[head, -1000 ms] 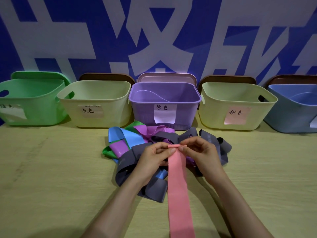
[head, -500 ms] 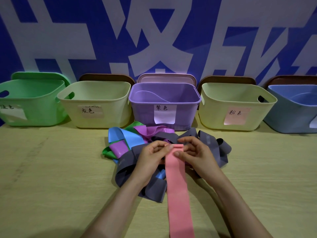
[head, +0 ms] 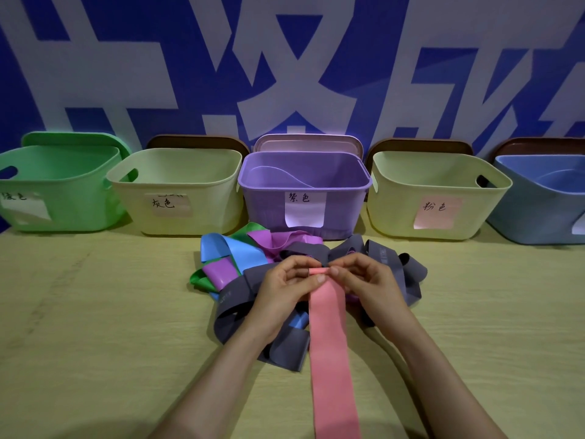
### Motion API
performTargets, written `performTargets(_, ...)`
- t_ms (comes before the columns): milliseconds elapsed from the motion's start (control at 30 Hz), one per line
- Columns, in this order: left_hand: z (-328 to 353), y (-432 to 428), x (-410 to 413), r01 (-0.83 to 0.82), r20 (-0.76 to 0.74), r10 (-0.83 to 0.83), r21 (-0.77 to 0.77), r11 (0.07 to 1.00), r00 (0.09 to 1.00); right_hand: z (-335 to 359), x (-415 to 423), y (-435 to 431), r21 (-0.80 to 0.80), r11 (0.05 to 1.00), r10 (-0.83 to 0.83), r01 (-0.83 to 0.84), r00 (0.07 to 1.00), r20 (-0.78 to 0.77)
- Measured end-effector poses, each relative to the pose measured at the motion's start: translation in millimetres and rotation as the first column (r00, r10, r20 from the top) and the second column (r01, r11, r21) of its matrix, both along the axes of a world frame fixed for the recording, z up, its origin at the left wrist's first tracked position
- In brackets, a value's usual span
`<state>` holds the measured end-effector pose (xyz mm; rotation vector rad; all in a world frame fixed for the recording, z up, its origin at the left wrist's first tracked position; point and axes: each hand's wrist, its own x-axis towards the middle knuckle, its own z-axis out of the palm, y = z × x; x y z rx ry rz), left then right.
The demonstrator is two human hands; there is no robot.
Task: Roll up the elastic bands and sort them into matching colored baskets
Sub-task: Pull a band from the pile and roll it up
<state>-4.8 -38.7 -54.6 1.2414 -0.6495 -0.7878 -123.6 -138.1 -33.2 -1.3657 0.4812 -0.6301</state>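
Bands (head: 235, 262) heaped before purple basket (head: 269, 213)

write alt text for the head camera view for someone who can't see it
A person's left hand and right hand pinch the far end of a long pink elastic band, curled into a small roll, above a tangled pile of bands in grey, blue, purple and green on a wooden table. Behind stands a row of baskets: green, cream, purple, cream, blue.

Single head view, forward and down, near table (head: 95, 343), edges seemingly warped.
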Motion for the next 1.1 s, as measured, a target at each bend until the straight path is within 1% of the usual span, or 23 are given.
performTargets(67, -0.7, -0.4, -1.2, 0.041, -0.034, -0.040, 0.038, 0.998, 0.999, -0.7, -0.7, -1.3, 0.009, 1.000, -0.017, 0.017, 1.000, 0.016)
performTargets(167, -1.7, 0.0, -1.1, 0.085, -0.054, -0.081, 0.068, 0.994, 0.995, -1.0, -2.2, -3.0, -0.038, 0.998, -0.041, 0.042, 0.999, 0.014)
performTargets(233, -1.5, 0.4, 0.6, 0.087, -0.055, -0.084, 0.068, 0.994, 0.995, -0.8, -2.4, -3.0, -0.050, 0.998, -0.046, 0.046, 0.999, 0.002)
performTargets(400, 0.0, 1.5, 1.7, 0.108, -0.049, -0.105, 0.061, 0.992, 0.993, 0.8, -3.3, -2.7, -0.024, 1.000, -0.020, 0.020, 1.000, 0.001)
performTargets(667, 3.1, 3.1, 1.4, 0.148, -0.029, -0.147, 0.055, 0.987, 0.989, 1.0, -5.2, -3.9, -0.097, 0.995, 0.011, -0.011, 1.000, 0.001)
performTargets(800, 1.7, 0.3, -0.4, 0.085, -0.038, -0.083, 0.056, 0.995, 0.996, -1.8, -3.4, -2.1, -0.090, 0.996, 0.015, -0.016, 1.000, -0.005)
performTargets(967, 1.7, 0.4, 0.6, 0.016, -0.044, -0.015, 0.025, 1.000, 0.999, -5.3, 0.7, -2.2, -0.079, 0.996, 0.035, -0.042, 0.996, -0.087)
performTargets(1100, -1.3, 0.3, 1.5, -0.010, -0.031, 0.011, 0.018, 1.000, 0.999, -4.4, 0.3, -2.0, -0.048, 0.996, 0.074, -0.078, 0.994, -0.082)
